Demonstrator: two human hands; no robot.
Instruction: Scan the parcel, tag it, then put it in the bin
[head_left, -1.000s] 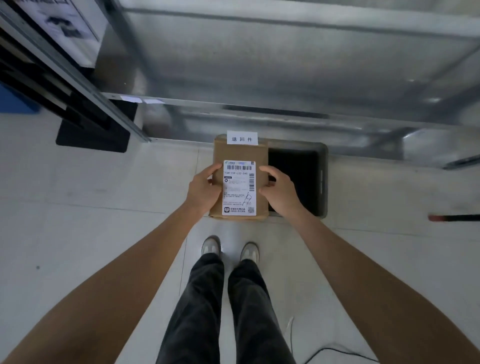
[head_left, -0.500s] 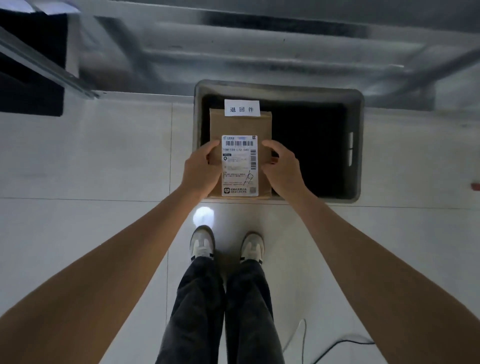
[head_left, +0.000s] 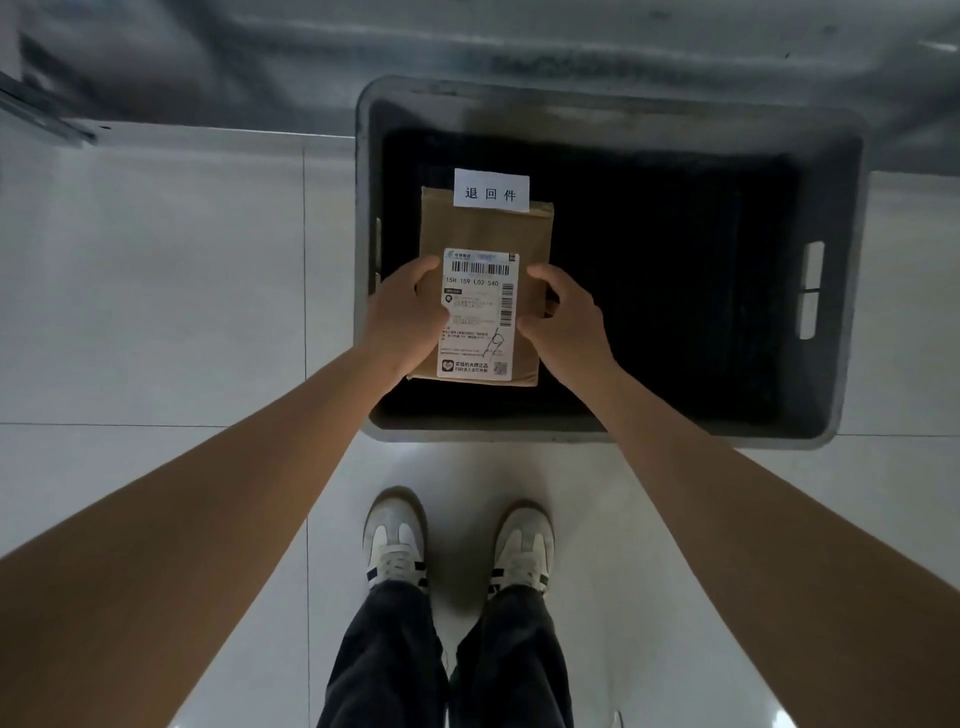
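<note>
A dark grey rectangular plastic bin (head_left: 841, 291) stands on the pale tiled floor (head_left: 156, 312), its mouth open upward and its inside black and deep in shadow — nothing can be made out lying on its bottom. Slot handles are cut into its side wall out beyond the right hand. Held over the part of the opening nearest the left hand is a flat brown cardboard parcel (head_left: 485, 228), long side running away from the person. It bears a white printed shipping label (head_left: 480, 312) with barcodes on the end nearer the wrists, and a small white paper tag (head_left: 491, 190) with three printed characters stuck at its far edge, overhanging it slightly.

The left hand (head_left: 408, 314) grips the parcel's one long edge, thumb laid over the top onto the label's margin; the right hand (head_left: 566, 317) clasps the opposite long edge, thumb likewise on top and fingers curled under. The parcel sits directly between the two palms, its far half jutting forward past the fingertips. Whether it touches anything in the bin cannot be told.

The left hand overlaps the bin's side rim, so there is little slack on that flank; past the right hand the opening stretches wide and unobstructed. The bin's near rim crosses under both forearms. Behind the wrists, a pair of white sneakers (head_left: 397, 540) and dark trousers (head_left: 447, 660) stand on bare floor just short of the bin — a grey metal surface (head_left: 208, 62) lies beyond the far rim.
</note>
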